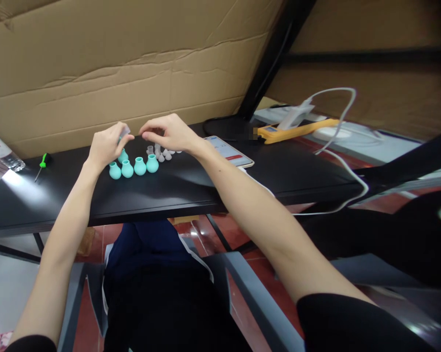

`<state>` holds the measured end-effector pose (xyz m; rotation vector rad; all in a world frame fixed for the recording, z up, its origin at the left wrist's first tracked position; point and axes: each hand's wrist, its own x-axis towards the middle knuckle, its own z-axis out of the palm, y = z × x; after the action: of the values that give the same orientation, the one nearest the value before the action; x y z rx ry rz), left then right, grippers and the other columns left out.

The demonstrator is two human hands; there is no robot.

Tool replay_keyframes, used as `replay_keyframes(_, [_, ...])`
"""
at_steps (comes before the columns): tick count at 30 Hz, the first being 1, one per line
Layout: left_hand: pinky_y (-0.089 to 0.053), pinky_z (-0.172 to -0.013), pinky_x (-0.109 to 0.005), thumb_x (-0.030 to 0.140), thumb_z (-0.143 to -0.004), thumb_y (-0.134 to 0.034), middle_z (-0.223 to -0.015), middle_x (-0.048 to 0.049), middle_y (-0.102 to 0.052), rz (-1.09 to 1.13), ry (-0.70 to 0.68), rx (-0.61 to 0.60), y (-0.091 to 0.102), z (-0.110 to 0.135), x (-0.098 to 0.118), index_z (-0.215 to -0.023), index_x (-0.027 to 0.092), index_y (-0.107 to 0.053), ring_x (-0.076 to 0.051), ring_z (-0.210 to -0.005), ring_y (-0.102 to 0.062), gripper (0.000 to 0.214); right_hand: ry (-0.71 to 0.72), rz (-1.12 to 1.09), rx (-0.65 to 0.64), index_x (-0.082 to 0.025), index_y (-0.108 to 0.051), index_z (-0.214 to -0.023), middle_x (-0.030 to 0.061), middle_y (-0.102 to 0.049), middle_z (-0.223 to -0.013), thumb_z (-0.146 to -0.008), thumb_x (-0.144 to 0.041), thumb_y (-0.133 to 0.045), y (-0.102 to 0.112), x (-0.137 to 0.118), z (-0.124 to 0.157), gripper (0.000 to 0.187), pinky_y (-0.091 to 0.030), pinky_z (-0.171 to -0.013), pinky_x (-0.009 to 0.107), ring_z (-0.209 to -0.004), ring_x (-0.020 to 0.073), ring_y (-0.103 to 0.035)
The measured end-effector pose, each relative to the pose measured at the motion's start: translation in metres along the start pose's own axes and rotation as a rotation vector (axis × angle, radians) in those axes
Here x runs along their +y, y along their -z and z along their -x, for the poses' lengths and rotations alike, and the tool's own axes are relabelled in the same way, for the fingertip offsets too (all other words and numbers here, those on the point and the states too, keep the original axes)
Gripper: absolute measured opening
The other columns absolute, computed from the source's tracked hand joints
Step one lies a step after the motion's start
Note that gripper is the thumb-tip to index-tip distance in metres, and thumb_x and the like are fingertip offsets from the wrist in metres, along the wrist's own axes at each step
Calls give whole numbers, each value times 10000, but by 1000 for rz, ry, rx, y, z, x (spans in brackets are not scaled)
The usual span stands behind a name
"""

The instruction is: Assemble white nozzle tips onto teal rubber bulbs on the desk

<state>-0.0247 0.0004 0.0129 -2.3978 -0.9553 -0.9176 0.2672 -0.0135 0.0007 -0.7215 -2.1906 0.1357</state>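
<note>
My left hand (106,143) is closed, its thumb and fingers pinching a small translucent cap (125,131) with a bit of teal showing below it; most of that piece is hidden by the fingers. Just to its right, my right hand (171,132) holds its thumb and fingertips together, and I cannot make out what is between them. Below the hands, several teal rubber bulbs (140,166) stand upright in a row with their open necks up. One more teal bulb (123,156) sits behind them, close under my left hand. Several small translucent caps (161,157) lie beneath my right hand.
A tablet (229,151) lies on the black table (191,188) to the right, its white cable (260,183) running off the edge. Further right is a yellow power strip (297,131). A green-handled screwdriver (42,162) and a plastic bottle (4,151) are at the left. Cardboard (132,73) stands behind.
</note>
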Motion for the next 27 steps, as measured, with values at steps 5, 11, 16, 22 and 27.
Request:
replay_keyframes(5, [-650,-865,-350,758,-1244,-503,-1179,-164,-916,-37,-66,-7,0,0,18,-1409,208,-804,-294,-1094,-907,648,98,-58,12,-226,-843,-1218,70,-844,-1030,-1168,-746,-614,-9,-8,-2,571,-504,-883,395,-899,248,-679])
replay_keyframes(11, [-700,-868,-344,776,-1212,-574,-1091,-116,-919,47,-69,-67,-1,-4,32,-1564,252,-768,-278,-1029,-913,660,111,-39,4,-219,-794,-1098,26,-722,-853,-1190,-742,-578,-14,-11,-3,573,-470,-831,373,-806,222,-587])
replay_keyframes(16, [-732,-940,-393,856,-1177,-621,-1199,-111,-930,55,-36,-73,4,-2,37,-1552,301,-758,-300,-1115,-931,684,105,-228,-56,-220,-766,-1044,-6,-661,-810,-1183,-744,-618,-14,-15,-2,563,-447,-776,352,-781,194,-533])
replay_keyframes(22, [-734,-976,-425,935,-1154,-588,-1192,-100,-909,86,-48,-35,3,1,37,-1530,331,-726,-297,-1109,-925,724,131,-523,-83,-222,-798,-1161,20,-741,-921,-1083,-960,-697,-15,-13,-1,748,-514,-756,335,-828,196,-627])
replay_keyframes(27, [-719,-1022,-477,961,-1177,-435,-1165,-120,-860,53,47,79,5,4,27,-1649,327,-621,-307,-1134,-879,813,67,-506,73,-250,-820,-1231,71,-776,-960,-1046,-1068,-622,-7,-8,-1,862,-610,-799,381,-867,238,-724])
